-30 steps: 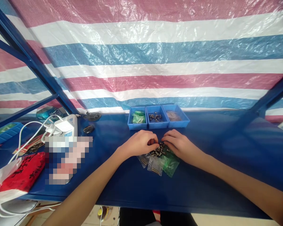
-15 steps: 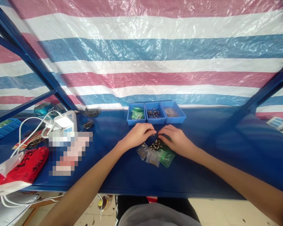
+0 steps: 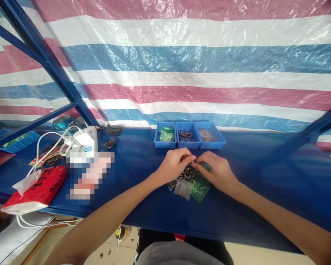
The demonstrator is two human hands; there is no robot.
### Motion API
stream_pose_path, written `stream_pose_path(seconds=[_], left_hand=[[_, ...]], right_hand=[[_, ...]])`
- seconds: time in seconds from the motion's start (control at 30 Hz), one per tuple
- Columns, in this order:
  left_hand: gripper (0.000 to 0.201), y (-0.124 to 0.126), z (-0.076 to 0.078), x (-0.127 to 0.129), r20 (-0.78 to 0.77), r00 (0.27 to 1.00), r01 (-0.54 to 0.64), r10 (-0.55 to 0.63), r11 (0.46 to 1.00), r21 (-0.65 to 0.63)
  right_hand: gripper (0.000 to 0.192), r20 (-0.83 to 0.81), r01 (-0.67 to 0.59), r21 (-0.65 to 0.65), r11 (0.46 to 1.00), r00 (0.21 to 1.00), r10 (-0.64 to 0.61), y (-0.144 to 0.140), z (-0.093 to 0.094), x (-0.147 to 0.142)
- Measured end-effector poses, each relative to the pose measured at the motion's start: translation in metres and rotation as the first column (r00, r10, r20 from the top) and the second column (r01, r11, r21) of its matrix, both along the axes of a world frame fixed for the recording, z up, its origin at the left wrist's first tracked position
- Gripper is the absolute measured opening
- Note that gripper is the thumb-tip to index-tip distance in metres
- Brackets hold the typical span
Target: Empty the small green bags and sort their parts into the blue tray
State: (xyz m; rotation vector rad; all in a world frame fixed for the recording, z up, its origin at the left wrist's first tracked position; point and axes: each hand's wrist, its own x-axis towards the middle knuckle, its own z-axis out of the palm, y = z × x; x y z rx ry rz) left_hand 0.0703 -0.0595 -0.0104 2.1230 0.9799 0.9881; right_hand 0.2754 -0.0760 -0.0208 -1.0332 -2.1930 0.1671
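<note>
My left hand (image 3: 175,164) and my right hand (image 3: 217,167) meet at the fingertips above the blue tabletop, both closed in a pinch. Whatever small piece is between their fingers is too tiny to name. Right below them lies a heap of small shiny metal parts (image 3: 186,174), partly covered by the hands. In front of the heap are a clear plastic bag (image 3: 183,189) with thin brass-coloured pieces and a green plastic bag (image 3: 200,190) with pale pieces. Another clear bag (image 3: 171,184) is half hidden under my left wrist.
Behind my hands stand three joined blue bins (image 3: 165,145), holding green packets (image 3: 167,134), metal parts (image 3: 185,135) and clear bags (image 3: 206,135). To the left are a white power strip (image 3: 91,138) with cables, a black object (image 3: 109,144) and a red packet (image 3: 48,186).
The view has shifted, so the bins and table appear further right. My hands have come closer together, fingertips now nearly touching, and the left one covers more of the clear bag.
</note>
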Motion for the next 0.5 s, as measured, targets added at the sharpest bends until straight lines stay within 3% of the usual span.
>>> stream_pose_path(seconds=[0.37,0.5], left_hand=[[0.026,0.0034,0.0028,-0.0065,-0.149,0.985,0.102,-0.086,0.99,0.101],[0.027,0.0023,0.0042,-0.0075,-0.139,0.985,0.113,-0.102,0.991,0.068]], right_hand=[[0.018,0.034,-0.027,-0.005,1.0,0.999,0.027,0.0023,0.0028,0.0061],[0.018,0.004,-0.019,0.0,1.0,1.0,0.019,0.0037,0.0018,0.0068]])
